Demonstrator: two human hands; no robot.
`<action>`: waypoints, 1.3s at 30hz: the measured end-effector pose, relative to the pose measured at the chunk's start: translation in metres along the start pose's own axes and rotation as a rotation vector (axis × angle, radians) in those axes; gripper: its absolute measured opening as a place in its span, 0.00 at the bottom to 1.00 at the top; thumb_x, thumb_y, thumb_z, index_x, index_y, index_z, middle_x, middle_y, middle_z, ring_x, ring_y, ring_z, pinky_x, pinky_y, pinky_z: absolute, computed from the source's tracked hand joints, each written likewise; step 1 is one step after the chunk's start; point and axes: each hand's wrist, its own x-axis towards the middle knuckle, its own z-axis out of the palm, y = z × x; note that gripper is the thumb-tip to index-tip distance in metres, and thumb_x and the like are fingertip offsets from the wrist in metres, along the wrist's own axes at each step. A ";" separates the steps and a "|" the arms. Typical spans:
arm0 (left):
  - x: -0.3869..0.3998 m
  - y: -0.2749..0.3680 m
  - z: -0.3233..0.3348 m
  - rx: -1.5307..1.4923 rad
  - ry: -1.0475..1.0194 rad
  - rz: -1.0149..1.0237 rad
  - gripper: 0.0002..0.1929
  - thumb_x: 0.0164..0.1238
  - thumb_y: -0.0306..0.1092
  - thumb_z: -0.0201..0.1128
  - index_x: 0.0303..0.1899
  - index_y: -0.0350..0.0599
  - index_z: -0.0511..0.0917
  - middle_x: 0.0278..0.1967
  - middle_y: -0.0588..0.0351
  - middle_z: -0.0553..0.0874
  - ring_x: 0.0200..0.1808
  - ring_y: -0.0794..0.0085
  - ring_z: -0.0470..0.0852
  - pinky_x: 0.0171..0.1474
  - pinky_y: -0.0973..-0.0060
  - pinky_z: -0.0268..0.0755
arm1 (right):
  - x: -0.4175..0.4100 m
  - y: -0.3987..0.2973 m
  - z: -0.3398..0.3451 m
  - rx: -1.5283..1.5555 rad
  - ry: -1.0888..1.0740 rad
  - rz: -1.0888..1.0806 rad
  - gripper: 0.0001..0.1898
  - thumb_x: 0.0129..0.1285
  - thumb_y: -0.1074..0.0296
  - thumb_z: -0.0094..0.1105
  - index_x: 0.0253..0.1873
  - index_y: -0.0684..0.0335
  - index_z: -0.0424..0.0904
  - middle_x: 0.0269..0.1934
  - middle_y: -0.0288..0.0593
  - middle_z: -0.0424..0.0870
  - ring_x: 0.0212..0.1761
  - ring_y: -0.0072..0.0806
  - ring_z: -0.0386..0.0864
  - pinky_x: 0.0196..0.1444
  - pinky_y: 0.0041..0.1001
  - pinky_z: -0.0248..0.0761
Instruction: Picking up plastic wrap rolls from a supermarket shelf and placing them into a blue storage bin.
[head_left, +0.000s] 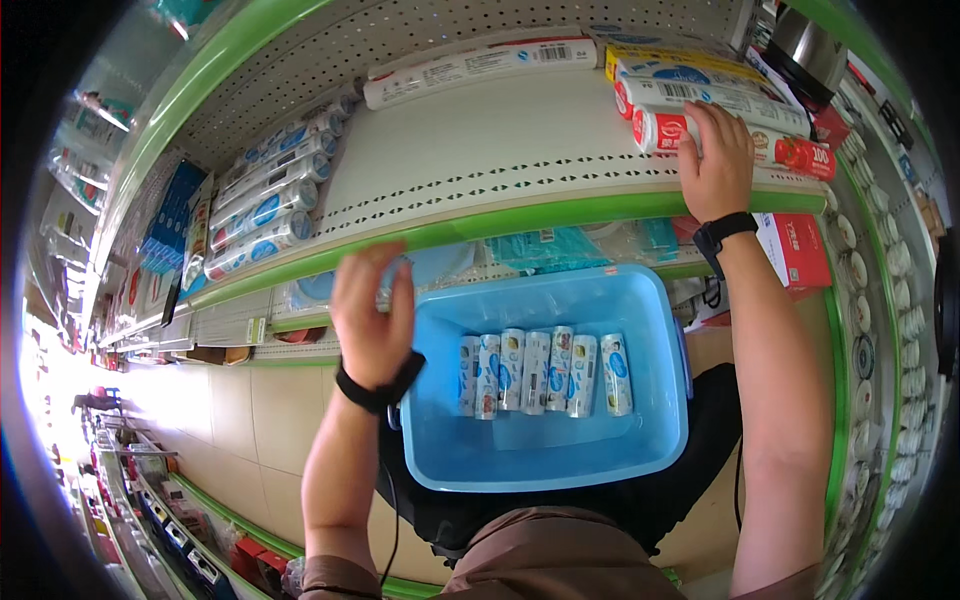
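Observation:
My right hand (718, 161) rests on a red and white packaged roll (795, 154) at the right front of the white shelf; whether its fingers grip the roll is unclear. Behind that roll lies another white roll with a red end (712, 94). My left hand (373, 315), blurred, is raised in front of the shelf's green edge, fingers apart and holding nothing. Below the shelf, a blue plastic tub (544, 457) stands before me. Several small printed rolls in clear wrap (536, 373) lie side by side in it, one (617, 375) set apart at the right.
Several wrapped rolls (274, 191) line the shelf's left part, and a long white box (480, 71) lies at its back. The green shelf edge (480, 225) runs above the tub. A steel kettle (806, 56) stands at the upper right, a red box (799, 251) below.

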 end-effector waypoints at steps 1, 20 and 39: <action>0.018 -0.007 -0.001 0.011 0.041 0.008 0.10 0.67 0.19 0.65 0.48 0.35 0.85 0.44 0.44 0.88 0.46 0.51 0.86 0.52 0.64 0.78 | -0.001 0.001 0.000 0.003 0.002 -0.009 0.18 0.69 0.64 0.59 0.62 0.58 0.80 0.61 0.45 0.83 0.67 0.47 0.75 0.77 0.51 0.59; 0.061 -0.122 0.022 0.403 0.119 -0.036 0.12 0.74 0.40 0.57 0.39 0.46 0.86 0.37 0.50 0.88 0.43 0.49 0.86 0.46 0.54 0.79 | -0.024 -0.049 -0.041 0.189 0.175 -0.041 0.17 0.69 0.76 0.63 0.61 0.66 0.80 0.63 0.54 0.80 0.67 0.51 0.75 0.70 0.46 0.66; 0.057 -0.121 0.019 0.459 0.090 -0.035 0.13 0.76 0.39 0.55 0.41 0.46 0.86 0.38 0.50 0.89 0.41 0.50 0.87 0.45 0.59 0.79 | -0.378 -0.112 0.086 -0.067 -1.604 0.364 0.25 0.72 0.67 0.53 0.71 0.67 0.70 0.67 0.58 0.74 0.59 0.56 0.84 0.62 0.50 0.78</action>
